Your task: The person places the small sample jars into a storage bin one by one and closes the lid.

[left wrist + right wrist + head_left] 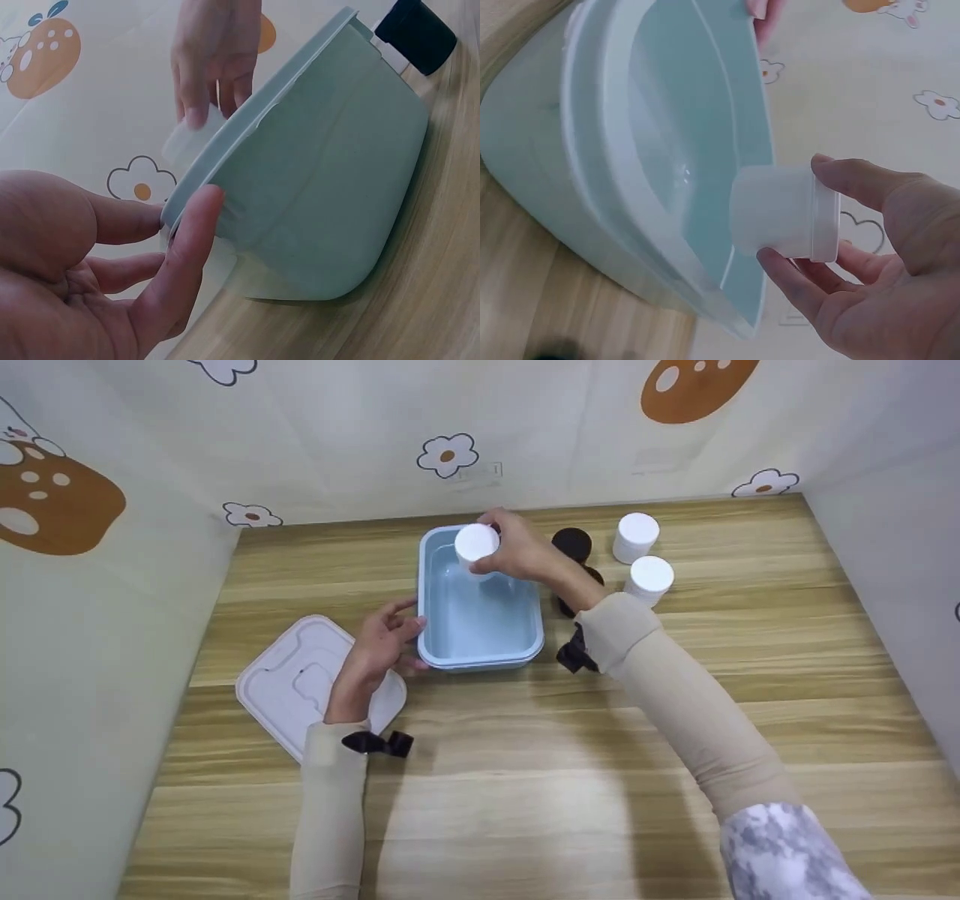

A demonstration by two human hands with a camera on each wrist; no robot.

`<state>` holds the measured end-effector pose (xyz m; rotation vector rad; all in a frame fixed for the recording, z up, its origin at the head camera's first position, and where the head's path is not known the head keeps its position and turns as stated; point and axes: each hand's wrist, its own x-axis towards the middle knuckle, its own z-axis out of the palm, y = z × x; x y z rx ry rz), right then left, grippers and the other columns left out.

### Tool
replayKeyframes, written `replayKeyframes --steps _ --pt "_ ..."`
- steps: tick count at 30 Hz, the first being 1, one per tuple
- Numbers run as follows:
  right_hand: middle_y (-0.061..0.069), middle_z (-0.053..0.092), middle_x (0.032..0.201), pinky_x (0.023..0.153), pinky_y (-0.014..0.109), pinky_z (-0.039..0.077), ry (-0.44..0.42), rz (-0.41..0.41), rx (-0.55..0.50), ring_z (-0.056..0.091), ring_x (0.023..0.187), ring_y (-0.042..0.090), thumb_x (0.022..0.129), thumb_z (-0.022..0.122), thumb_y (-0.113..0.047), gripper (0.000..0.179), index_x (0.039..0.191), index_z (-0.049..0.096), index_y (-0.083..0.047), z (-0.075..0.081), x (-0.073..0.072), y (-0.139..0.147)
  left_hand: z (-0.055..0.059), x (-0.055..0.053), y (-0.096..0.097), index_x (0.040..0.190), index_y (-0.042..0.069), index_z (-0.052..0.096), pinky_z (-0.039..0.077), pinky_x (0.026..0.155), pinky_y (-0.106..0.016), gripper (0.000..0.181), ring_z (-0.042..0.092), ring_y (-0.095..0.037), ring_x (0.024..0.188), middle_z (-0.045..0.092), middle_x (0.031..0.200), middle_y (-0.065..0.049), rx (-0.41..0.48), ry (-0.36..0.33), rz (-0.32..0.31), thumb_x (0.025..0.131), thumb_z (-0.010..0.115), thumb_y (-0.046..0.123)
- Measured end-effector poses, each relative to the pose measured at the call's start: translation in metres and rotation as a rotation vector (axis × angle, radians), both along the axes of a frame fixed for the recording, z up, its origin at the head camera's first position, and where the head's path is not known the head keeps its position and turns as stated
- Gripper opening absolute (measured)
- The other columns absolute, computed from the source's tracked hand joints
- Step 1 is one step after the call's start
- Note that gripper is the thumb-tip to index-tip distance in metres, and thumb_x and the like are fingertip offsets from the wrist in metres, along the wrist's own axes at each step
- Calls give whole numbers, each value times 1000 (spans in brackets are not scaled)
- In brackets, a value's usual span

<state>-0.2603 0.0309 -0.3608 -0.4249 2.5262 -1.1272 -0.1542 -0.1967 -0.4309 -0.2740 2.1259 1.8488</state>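
Note:
A light-blue rectangular plastic storage box [481,615] stands on the wooden table. My left hand [381,639] holds its left side, thumb at the rim [255,112] and a finger against the outer wall. Over the far end of the box, my right hand [519,547] grips a white round jar [477,544] by its lid, thumb on one side and fingers on the other. In the right wrist view this jar [776,211] overlaps the box's opening, and its body points toward the inside of the box.
A white lid-like tray [289,679] lies under the left forearm. Right of the box stand two white jars [637,536] and two dark jars [572,544], one partly hidden by the right wrist. A patterned curtain wall [337,450] borders the table's far edge.

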Motion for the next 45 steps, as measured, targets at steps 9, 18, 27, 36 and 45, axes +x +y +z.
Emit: replayKeyframes --steps 9,18,27,36,45 --pt "12 55 139 111 41 49 -25 5 87 54 124 28 84 82 -19 70 143 47 -6 -14 -7 -30 2 2 -1 151 13 43 66 62 -38 50 72 -30 94 59 128 -24 -22 -17 -12 104 56 20" --pt "14 53 142 114 42 48 -75 28 123 53 127 29 85 81 -14 71 145 45 -5 -27 -10 -39 2 1 1 152 13 41 66 62 -36 50 71 -27 94 59 128 -21 -25 -12 -21 104 55 19" --pt "20 55 139 116 43 45 -24 46 98 53 127 33 84 77 -4 64 140 48 4 -43 -13 -38 2 1 1 152 9 39 66 60 -30 50 68 -36 107 57 131 -25 2 -2 -8 104 54 15" --pt "18 44 153 120 43 42 -70 45 107 44 142 32 91 74 -14 72 151 37 -4 -17 -10 -27 0 -1 2 152 10 41 66 62 -34 51 70 -34 101 59 132 -26 -10 4 -22 104 55 17" --pt "15 48 150 118 39 44 5 -6 -125 45 140 32 92 71 -9 60 146 45 -3 11 0 18 -1 -1 -1 152 9 40 66 60 -29 51 70 -33 105 59 131 -27 -12 3 -14 104 56 16"
